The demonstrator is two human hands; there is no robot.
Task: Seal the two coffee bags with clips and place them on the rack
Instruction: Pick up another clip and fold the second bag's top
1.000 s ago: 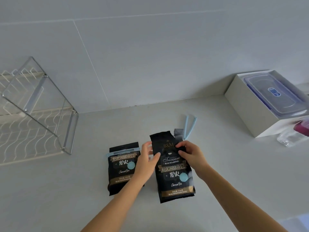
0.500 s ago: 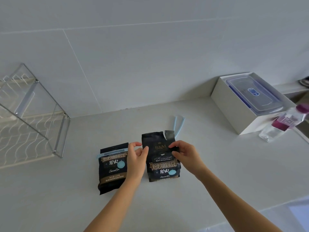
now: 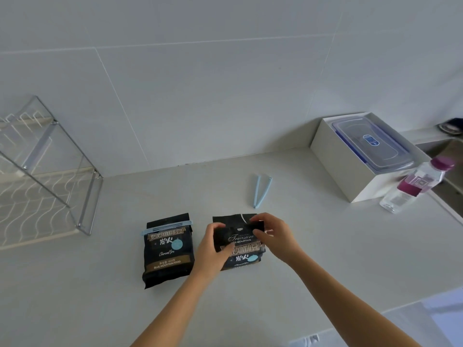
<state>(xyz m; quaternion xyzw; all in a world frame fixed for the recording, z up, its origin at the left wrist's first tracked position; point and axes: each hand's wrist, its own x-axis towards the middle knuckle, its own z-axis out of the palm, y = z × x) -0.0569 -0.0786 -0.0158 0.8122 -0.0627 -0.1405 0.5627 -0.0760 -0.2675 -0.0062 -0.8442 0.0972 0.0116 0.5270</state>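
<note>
Two black coffee bags stand on the pale counter. The left coffee bag (image 3: 167,256) has a light blue clip (image 3: 167,227) across its folded top. The right coffee bag (image 3: 244,249) is held at its top by both hands, the upper edge folded down. My left hand (image 3: 215,246) grips its left side and my right hand (image 3: 271,234) pinches the fold at the right. A second light blue clip (image 3: 260,190), spread open in a V, lies on the counter behind this bag. The wire rack (image 3: 45,196) stands at the far left.
A white box (image 3: 350,171) with a clear lidded container (image 3: 370,144) inside sits at the back right. A plastic bottle (image 3: 416,186) with a purple cap and label stands in front of it. The counter's front edge runs along the lower right.
The top of the right bag has been folded down further, so the bag looks shorter. Both hands stayed on it. The view has shifted, showing more of the bottle at the right.
</note>
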